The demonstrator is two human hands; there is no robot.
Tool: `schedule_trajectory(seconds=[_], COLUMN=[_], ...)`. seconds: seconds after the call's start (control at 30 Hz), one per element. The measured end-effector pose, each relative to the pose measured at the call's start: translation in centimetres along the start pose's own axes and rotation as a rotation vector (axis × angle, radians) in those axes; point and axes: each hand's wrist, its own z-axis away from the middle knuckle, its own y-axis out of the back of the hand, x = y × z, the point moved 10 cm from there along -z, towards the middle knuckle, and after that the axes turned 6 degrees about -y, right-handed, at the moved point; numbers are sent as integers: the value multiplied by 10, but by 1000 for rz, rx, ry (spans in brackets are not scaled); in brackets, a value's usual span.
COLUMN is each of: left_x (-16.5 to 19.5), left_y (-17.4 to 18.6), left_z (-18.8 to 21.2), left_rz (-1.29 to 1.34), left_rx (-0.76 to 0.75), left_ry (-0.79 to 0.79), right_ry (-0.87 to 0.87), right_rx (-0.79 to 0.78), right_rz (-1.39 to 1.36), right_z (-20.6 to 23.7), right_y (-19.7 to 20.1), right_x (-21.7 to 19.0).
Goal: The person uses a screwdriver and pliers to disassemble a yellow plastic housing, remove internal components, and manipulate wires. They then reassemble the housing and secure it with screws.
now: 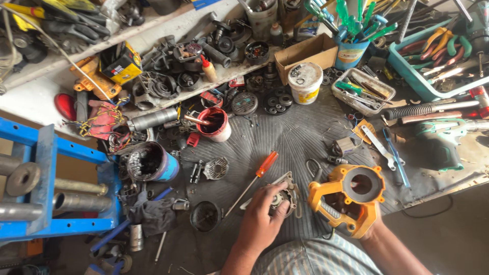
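Striped cloth was seen closest, at the bottom, between the two arms. Just above it, the left hand was laid over a small grey metal part on the ribbed grey mat. Its fingers were curled round the part, with the tips bent down on top of it, so the part was held but not lifted clear; how hard it was squeezed could not be told. Past those fingertips, an orange-handled screwdriver was lying loose, close by but not touched. The right hand was mostly hidden under an orange tool shell, which was gripped from below and behind and held tilted up off the mat. How far those fingers were closed could not be seen. A round hole in the shell was turned toward the camera. It was judged that the shell could be dropped, since only one hand was under it and it looked heavy. The grey part could be pushed off to the side and lost, because many small black bits were scattered near the left fingertips. The screwdriver could be knocked and rolled. A black round cap beside the left wrist could be bumped too.
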Motion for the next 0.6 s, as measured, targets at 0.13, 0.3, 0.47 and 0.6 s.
schedule_trajectory(seconds=[0.13,0.3,0.47,0.6], left_x=[-15,-38,-68,-70], left_y=[-12,-22,-33,-33], left_z=[5,18,30,31], left_rz=[21,86,436,619], left_rx=[65,152,260,262], left_ry=[38,151,285,193], right_ry=[-19,-300,-451,-465], right_rx=[249,232,111,54], right_rz=[225,146,119,264], right_z=[4,0,-4,-5], right_y=[28,28,22,25], right_x=[-9,10,20,15])
